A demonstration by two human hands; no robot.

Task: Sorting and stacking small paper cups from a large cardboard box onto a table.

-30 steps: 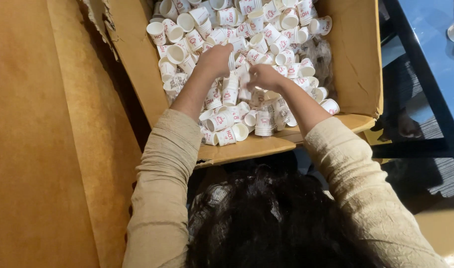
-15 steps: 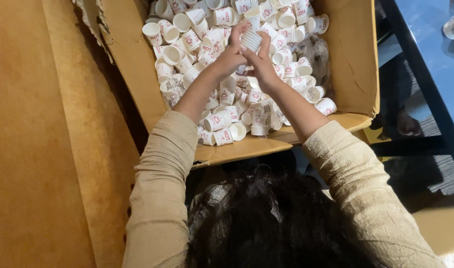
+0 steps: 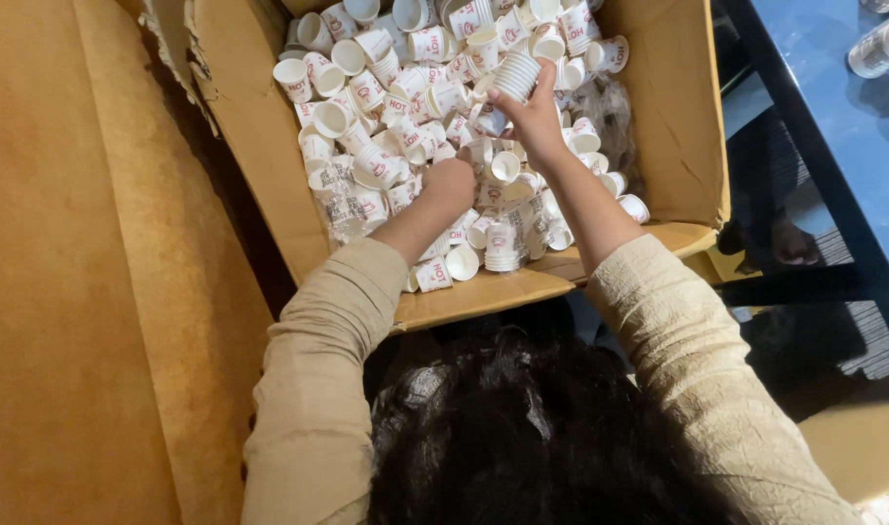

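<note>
A big open cardboard box holds a heap of small white paper cups with red print. My right hand is raised over the middle of the heap and grips a short stack of nested cups, held tilted. My left hand is lower, knuckles up, its fingers curled down among the loose cups. A cup touches its fingertips, but what the fingers hold is hidden. Both sleeves are beige.
The box's torn left flap stands next to a large brown cardboard sheet. To the right is a blue table with a black frame, bearing a sleeve of stacked cups. Dark hair fills the bottom.
Both hands rose together from the heap with a stack of cups. My left hand has since dropped back into the loose cups, while my right hand keeps the stack up.
</note>
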